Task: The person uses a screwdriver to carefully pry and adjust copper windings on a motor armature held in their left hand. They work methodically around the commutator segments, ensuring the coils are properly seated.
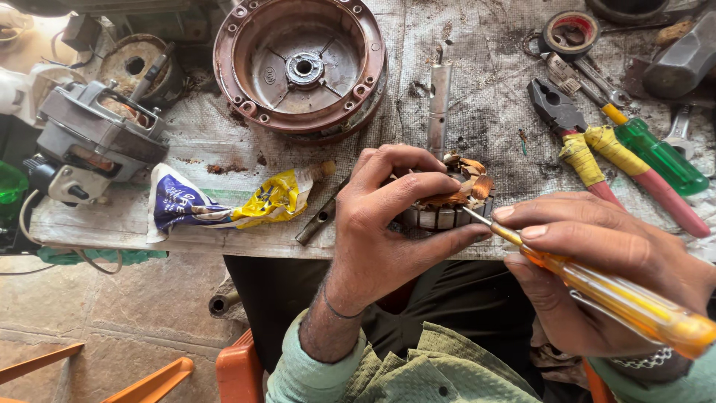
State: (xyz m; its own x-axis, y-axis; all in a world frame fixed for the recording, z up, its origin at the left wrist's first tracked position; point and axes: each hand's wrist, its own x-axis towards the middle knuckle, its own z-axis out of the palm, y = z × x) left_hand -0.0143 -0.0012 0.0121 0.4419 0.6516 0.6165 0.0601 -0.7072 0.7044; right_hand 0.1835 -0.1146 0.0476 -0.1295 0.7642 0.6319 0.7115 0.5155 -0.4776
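1. Copper-coloured windings and brown paper scraps stick out of a small ribbed metal motor core point(447, 205), which sits at the centre of the frame on the near edge of the desk point(485, 89).
2. The left hand point(384, 224) wraps over the core, its fingers point(418, 183) curled around it in a firm grasp.
3. The right hand point(597, 261), at lower right, pinches an orange-yellow screwdriver point(611, 295) between thumb and fingers; the metal tip touches the top of the core.
4. Just left of the core lie a short metal tube point(321, 220) and a crumpled blue, white and yellow wrapper point(224, 201).
5. Above the core a metal shaft point(438, 104) stands out toward the upper centre, beside a large reddish-brown round housing point(298, 63).
6. At right, pliers point(589, 149) with yellow-taped red handles lie next to a green-handled screwdriver point(656, 153); a roll of tape point(570, 33) sits in the upper right.
7. A grey motor assembly point(93, 138) rests at the left edge of the desk.
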